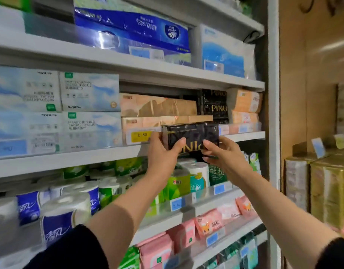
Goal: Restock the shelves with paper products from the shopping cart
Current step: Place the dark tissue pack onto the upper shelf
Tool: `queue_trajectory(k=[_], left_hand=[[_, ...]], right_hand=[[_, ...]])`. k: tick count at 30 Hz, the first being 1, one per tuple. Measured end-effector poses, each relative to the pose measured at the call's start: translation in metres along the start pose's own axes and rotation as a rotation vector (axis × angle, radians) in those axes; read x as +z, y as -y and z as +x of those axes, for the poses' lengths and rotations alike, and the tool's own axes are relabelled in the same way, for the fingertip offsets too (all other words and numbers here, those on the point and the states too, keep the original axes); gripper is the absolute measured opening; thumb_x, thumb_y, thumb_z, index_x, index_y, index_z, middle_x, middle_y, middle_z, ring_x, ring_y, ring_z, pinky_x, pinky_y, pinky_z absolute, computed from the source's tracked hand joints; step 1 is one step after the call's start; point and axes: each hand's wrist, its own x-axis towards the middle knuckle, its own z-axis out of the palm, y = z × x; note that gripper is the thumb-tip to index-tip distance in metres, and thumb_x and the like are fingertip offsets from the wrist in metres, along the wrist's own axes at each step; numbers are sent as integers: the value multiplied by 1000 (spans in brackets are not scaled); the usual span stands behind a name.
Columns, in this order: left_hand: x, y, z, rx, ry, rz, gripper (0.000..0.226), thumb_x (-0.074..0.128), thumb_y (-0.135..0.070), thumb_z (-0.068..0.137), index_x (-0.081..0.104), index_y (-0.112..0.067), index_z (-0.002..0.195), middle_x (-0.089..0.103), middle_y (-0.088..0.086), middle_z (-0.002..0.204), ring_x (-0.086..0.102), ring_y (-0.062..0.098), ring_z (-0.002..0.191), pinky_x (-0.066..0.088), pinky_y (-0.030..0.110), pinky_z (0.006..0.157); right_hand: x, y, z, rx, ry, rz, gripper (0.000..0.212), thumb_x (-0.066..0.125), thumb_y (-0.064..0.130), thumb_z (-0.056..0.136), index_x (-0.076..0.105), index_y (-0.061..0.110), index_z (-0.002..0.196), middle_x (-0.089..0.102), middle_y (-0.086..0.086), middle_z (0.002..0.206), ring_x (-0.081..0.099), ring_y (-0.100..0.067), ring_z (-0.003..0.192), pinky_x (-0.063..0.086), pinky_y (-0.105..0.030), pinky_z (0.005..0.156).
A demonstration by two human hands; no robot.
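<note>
Both hands clamp one black, glossy plastic tissue pack (pixel 190 135) with gold lettering — left hand (pixel 163 154) curled round its 9 o'clock end, right hand (pixel 222 153) pinching the 3 o'clock end. Its long axis runs 9 to 3, level, the face toward the camera, just in front of the white metal shelf edge (pixel 245 135). At 1 o'clock, two stacked black packs (pixel 213 104) read "PINO". A yellow price tag (pixel 141 135) at 9 o'clock reads "6.80".
</note>
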Motion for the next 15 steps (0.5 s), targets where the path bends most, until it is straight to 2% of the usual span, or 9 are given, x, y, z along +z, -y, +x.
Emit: queue_trajectory(k=[2, 3, 4, 7, 8, 10, 12, 15], left_hand=[[16, -17, 20, 87, 42, 110, 59, 71, -40, 84, 41, -20, 131, 56, -1, 127, 52, 21, 119, 43, 34, 93], [25, -25, 31, 119, 70, 153, 67, 71, -41, 83, 36, -24, 137, 55, -2, 130, 51, 21, 121, 43, 35, 95], [33, -34, 42, 143, 101, 191, 71, 73, -40, 82, 35, -25, 140, 55, -4, 129, 52, 19, 119, 43, 35, 96], [56, -60, 79, 150, 177, 311, 62, 74, -38, 81, 41, -18, 130, 53, -5, 111, 52, 14, 99, 41, 28, 81], [65, -65, 92, 135, 212, 339, 62, 74, -39, 82, 41, -18, 129, 52, -5, 109, 52, 13, 96, 41, 28, 79], [83, -72, 117, 135, 267, 415, 60, 76, -39, 80, 45, -19, 127, 58, -1, 113, 58, 16, 98, 49, 32, 85], [100, -73, 137, 162, 264, 506, 57, 78, -40, 77, 52, -21, 123, 62, 4, 115, 61, 21, 102, 51, 38, 91], [122, -73, 159, 222, 217, 658, 56, 78, -43, 75, 56, -21, 122, 62, 3, 119, 59, 21, 108, 48, 35, 95]], right_hand=[[-6, 16, 17, -35, -76, 97, 15, 71, 14, 86, 61, 9, 97, 61, -14, 84, 61, -24, 78, 57, -38, 84], [-14, 23, 28, -52, -117, 111, 15, 71, 13, 86, 60, 9, 97, 60, -13, 83, 61, -23, 77, 57, -35, 82], [-23, 28, 40, -71, -144, 116, 22, 72, 15, 86, 60, 6, 102, 60, -14, 84, 61, -22, 77, 57, -33, 81], [-50, 35, 78, -126, -198, 96, 55, 77, 22, 81, 53, 1, 125, 61, -11, 90, 61, -18, 72, 56, -32, 76], [-58, 36, 90, -145, -209, 93, 58, 79, 23, 79, 52, 1, 125, 61, -9, 88, 60, -16, 69, 55, -32, 74], [-74, 37, 113, -162, -218, 88, 56, 79, 23, 78, 55, 1, 122, 62, -7, 86, 60, -12, 66, 53, -31, 70], [-89, 34, 132, -169, -219, 59, 50, 77, 26, 82, 58, 1, 122, 65, -6, 88, 63, -14, 72, 52, -33, 72], [-107, 24, 148, -192, -266, -83, 44, 61, 38, 92, 60, 4, 120, 67, -8, 105, 62, -22, 99, 49, -35, 87]])
